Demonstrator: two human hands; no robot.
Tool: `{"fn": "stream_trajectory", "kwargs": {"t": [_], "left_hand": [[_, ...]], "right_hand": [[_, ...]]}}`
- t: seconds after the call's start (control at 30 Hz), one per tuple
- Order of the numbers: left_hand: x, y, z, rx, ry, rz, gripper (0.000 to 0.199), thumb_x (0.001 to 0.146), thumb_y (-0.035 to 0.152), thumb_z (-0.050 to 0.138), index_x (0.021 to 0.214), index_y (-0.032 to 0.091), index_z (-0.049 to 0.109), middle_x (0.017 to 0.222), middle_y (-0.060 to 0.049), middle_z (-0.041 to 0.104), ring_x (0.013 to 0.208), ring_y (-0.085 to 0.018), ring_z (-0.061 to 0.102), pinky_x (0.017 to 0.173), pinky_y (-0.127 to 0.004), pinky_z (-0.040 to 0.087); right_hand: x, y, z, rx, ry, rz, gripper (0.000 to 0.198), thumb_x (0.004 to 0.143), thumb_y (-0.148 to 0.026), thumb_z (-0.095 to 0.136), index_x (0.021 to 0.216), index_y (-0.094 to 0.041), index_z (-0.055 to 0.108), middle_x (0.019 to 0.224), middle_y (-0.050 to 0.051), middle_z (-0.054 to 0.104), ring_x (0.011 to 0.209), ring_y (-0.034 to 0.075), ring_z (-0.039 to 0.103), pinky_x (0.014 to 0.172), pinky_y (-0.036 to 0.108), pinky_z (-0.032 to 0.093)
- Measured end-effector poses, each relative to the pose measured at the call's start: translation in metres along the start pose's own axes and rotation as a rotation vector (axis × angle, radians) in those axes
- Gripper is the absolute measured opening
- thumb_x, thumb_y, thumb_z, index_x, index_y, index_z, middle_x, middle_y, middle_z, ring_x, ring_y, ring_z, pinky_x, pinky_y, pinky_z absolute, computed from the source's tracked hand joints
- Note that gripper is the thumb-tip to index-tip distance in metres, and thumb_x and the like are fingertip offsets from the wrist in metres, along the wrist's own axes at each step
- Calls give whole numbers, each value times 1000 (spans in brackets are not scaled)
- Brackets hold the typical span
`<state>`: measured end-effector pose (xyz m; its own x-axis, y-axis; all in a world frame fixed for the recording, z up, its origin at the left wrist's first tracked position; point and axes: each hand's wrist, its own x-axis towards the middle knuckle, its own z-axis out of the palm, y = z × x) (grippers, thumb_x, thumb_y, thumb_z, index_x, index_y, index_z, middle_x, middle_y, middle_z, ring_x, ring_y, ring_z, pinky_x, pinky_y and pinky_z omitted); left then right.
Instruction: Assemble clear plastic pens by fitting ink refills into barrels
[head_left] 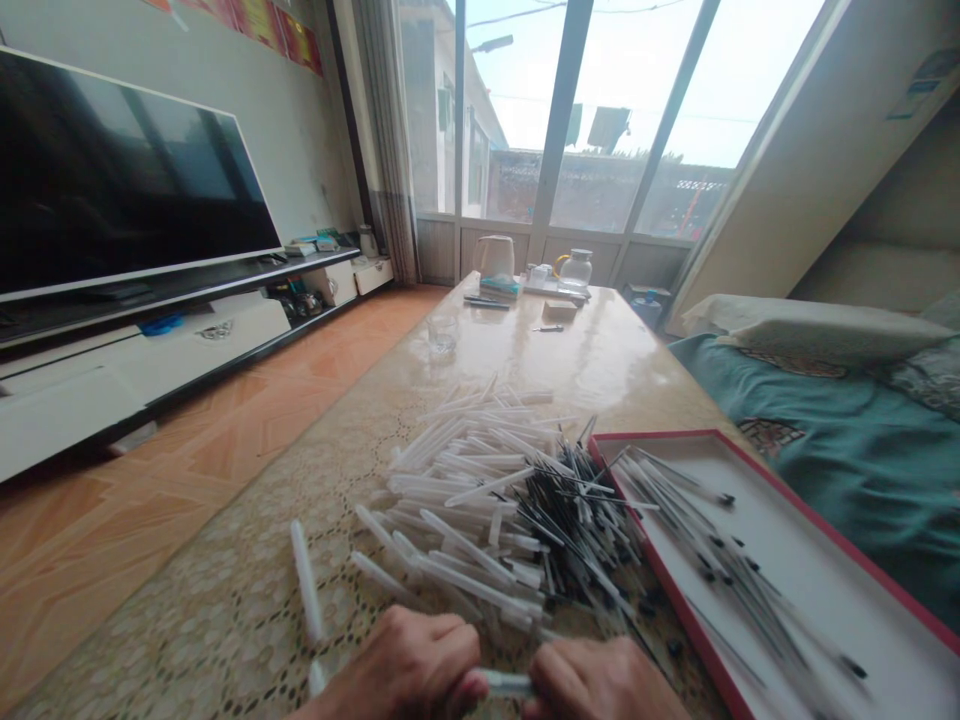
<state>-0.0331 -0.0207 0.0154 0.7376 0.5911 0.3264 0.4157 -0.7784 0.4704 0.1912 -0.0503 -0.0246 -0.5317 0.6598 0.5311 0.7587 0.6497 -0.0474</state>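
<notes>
Fingers (471,687) of my left hand (412,660) and right hand (604,680) grip a slim translucent-white plastic tube (508,684), just my side of the loose white-tube pile (465,475); best keep grips aligned, tube unbent.

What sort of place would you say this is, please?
It looks like a living room in a home: a large television sits above a low cabinet, a long table reaches toward tall windows, and a teal cloth covers what may be a sofa or bed.
</notes>
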Motion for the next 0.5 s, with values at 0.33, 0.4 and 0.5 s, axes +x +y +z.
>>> {"fn": "stream_trajectory", "kwargs": {"t": [0.33,0.4,0.5], "left_hand": [[13,-13,-16,-541,139,-612,30,91,40,52,100,18,70,76,-3,68,67,-19,61,62,-25,46],[13,-10,-8,-645,238,-638,39,90,37,54,125,22,59,92,-5,71,75,-20,64,70,-27,50],[11,-8,-2,-731,343,-650,41,85,31,62,126,26,59,97,-5,69,81,-21,65,75,-29,51]], "right_hand": [[-15,35,-15,143,-68,207,36,103,-29,22,85,-21,52,64,1,63,55,13,64,50,21,41],[-15,26,-6,156,-43,206,38,103,-30,20,92,-22,55,63,1,65,53,14,64,47,20,41],[-11,17,-2,187,-44,225,34,102,-32,23,95,-21,54,63,1,65,51,13,64,47,20,41]]}}
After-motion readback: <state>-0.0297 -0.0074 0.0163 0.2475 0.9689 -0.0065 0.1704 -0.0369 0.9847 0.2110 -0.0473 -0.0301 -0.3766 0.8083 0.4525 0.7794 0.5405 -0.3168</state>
